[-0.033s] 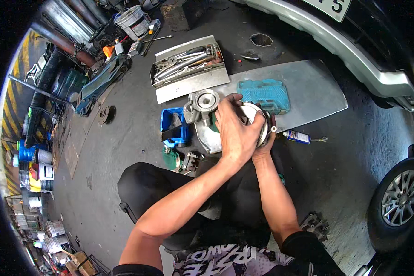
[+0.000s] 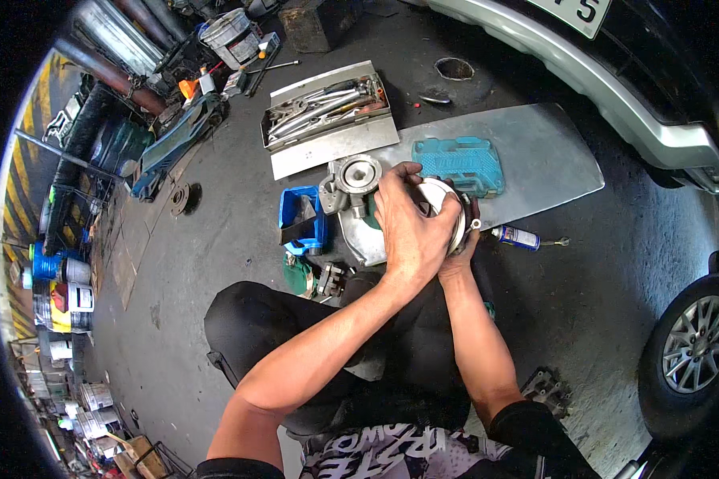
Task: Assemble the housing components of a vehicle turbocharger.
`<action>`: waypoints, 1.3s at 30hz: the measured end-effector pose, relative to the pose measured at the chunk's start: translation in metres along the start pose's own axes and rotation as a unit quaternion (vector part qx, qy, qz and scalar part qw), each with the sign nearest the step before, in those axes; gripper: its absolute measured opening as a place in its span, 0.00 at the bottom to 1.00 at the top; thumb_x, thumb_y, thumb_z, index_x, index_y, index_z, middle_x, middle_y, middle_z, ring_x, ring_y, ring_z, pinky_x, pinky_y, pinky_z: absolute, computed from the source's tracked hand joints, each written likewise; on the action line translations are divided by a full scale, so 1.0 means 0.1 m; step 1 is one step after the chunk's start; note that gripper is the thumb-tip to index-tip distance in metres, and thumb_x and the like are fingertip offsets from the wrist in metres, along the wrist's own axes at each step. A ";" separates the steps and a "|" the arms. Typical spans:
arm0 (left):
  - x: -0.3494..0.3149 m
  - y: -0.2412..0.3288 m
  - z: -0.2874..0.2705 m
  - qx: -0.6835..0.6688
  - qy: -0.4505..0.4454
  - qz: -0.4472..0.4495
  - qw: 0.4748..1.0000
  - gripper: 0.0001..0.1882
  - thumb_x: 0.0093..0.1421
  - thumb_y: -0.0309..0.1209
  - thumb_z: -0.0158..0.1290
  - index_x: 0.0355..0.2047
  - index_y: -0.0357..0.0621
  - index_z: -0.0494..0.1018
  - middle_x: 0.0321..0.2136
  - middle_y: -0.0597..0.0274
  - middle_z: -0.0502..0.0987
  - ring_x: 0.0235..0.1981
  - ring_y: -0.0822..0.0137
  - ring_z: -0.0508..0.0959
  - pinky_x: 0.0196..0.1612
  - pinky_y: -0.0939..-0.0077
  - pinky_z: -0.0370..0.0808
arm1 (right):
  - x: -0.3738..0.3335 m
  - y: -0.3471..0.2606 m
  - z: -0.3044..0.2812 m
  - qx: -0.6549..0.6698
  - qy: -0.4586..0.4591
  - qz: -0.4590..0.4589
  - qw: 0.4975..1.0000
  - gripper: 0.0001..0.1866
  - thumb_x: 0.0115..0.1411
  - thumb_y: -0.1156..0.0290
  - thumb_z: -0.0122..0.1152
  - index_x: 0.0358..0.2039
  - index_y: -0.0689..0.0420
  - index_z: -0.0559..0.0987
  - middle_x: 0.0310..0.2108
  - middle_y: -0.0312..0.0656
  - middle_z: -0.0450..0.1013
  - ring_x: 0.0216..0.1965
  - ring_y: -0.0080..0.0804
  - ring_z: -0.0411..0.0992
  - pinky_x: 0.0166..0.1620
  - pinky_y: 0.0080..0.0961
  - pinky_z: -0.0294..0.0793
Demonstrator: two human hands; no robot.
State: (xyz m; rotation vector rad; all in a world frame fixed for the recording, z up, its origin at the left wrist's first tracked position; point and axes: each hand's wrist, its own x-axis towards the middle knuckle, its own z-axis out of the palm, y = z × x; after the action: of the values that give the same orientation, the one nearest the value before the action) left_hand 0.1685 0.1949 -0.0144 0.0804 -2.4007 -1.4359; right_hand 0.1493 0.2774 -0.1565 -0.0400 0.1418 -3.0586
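My left hand curls over the top of a round metal part with a pale, smooth rim. My right hand grips the same part from below and from its right side, most of its fingers hidden behind it. The part is held above my knees, and the hands cover much of it. Just left of my left hand, a grey metal housing with a round flanged opening rests on the metal sheet. Beyond the hands lies a teal plastic case.
An open metal toolbox full of wrenches stands at the far left of the sheet. Nearer are a blue bin and a small metal part. To the right lie a spray can and a car wheel; a car bumper overhangs.
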 end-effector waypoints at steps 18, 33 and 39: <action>-0.01 -0.05 0.07 -0.037 0.031 -0.015 0.999 0.25 0.53 0.34 0.56 0.49 0.37 0.63 0.40 0.53 0.67 0.46 0.55 0.65 0.53 0.58 0.58 | 0.00 -0.01 -0.06 -0.004 -0.069 -0.011 0.998 0.32 0.67 0.48 0.41 0.59 0.62 0.67 0.57 0.47 0.68 0.59 0.40 0.65 0.65 0.37 0.58; 0.00 -0.05 0.07 -0.021 0.040 -0.031 0.998 0.23 0.54 0.33 0.57 0.48 0.39 0.65 0.39 0.52 0.71 0.45 0.54 0.68 0.52 0.58 0.61 | -0.03 0.00 -0.05 -0.060 0.016 -0.015 0.998 0.29 0.69 0.50 0.34 0.59 0.58 0.66 0.58 0.44 0.67 0.60 0.40 0.63 0.66 0.40 0.55; -0.01 -0.04 0.09 -0.026 0.050 -0.022 0.998 0.22 0.54 0.33 0.55 0.47 0.38 0.65 0.39 0.52 0.70 0.46 0.54 0.68 0.52 0.58 0.61 | -0.04 -0.02 -0.16 -0.143 0.023 -0.080 0.986 0.29 0.69 0.51 0.34 0.60 0.58 0.65 0.59 0.45 0.65 0.61 0.40 0.62 0.66 0.40 0.55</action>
State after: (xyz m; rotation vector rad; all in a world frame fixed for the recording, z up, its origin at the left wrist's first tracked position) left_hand 0.1660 0.2008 -0.0215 0.1905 -2.2926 -1.4772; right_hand 0.1522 0.2809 -0.1724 0.0012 0.6093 -3.1705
